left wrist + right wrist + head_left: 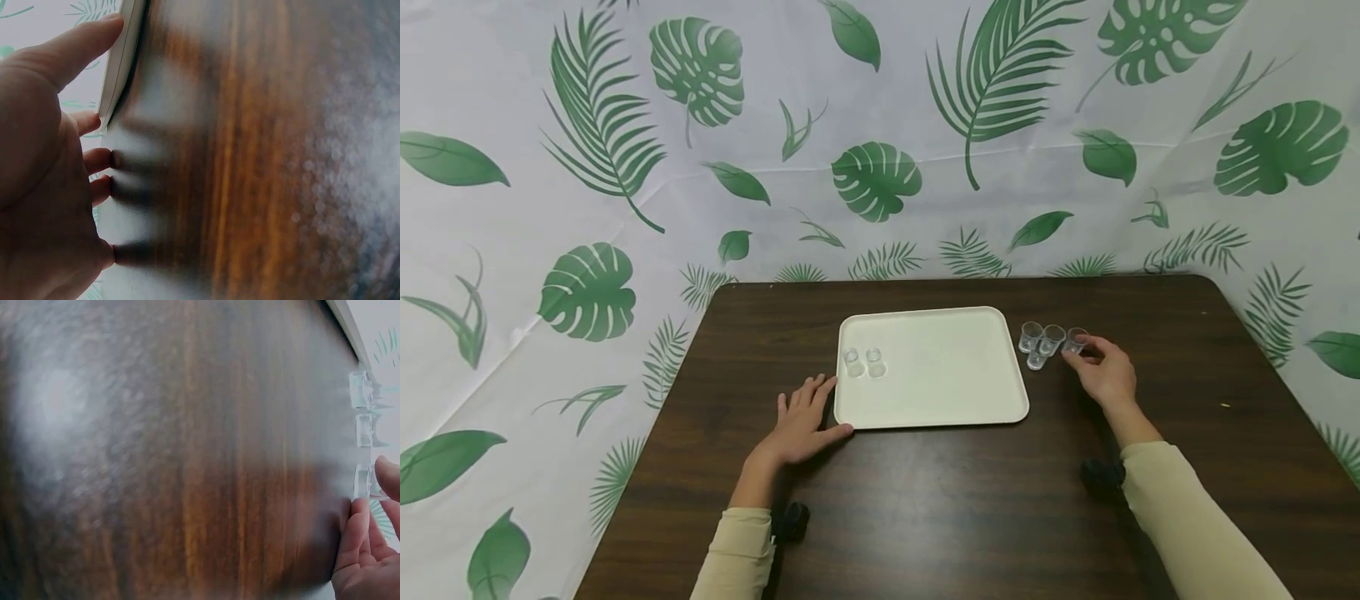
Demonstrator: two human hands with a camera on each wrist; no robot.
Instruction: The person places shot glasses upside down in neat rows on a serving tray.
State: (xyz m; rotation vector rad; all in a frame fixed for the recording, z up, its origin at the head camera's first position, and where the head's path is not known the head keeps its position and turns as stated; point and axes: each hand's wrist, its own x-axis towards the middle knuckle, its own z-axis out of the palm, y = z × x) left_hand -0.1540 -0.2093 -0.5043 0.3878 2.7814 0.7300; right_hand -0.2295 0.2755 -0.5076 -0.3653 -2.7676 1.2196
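Evidently, the right hand [1105,372] has its grip narrowed to a pinch on a transparent cup [1076,339], beyond the right edge of the cream tray [947,392]. The cup should prove light, stiff and slippery, best taken by its walls. Similar tapered cups [1052,337] stand beside it; two more [875,358] sit near the tray's left edge. The left hand [800,427], fingers spread, holds nothing and touches the smooth tray's near-left corner. The counter [940,508] is dark, wood-grained, glossy.
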